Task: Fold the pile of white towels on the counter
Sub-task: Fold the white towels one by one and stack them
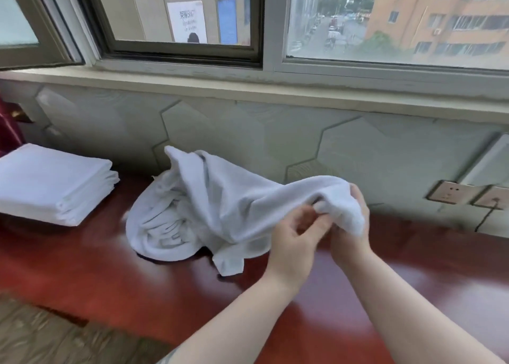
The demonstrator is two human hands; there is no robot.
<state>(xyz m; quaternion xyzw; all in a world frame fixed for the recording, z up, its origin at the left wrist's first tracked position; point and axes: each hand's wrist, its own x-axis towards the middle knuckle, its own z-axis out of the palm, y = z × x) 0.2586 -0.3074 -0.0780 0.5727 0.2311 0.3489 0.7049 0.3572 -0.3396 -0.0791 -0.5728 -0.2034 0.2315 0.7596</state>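
— Towel (pixel 234 206) soft and floppy, half lifted, far end draped on the white pile (pixel 162 226) on the red surface (pixel 110 275).

— Held how?

— Right hand (pixel 354 226) bunched tight around one end. Left hand (pixel 292 242) just beside it, fingers curled, pinching at the same cloth.

— Heavy?

— Likely light. Sags and wrinkles, no shape of its own. Not slippery, not breakable.

— Best place to grab?

— Two corners of one short edge, hands pulled wide apart, then shaken flat. Corners hard to pick out right now, lost in the bunch.

— Anything finished?

— Neat folded stack (pixel 52 184) at the left, well apart from the pile.
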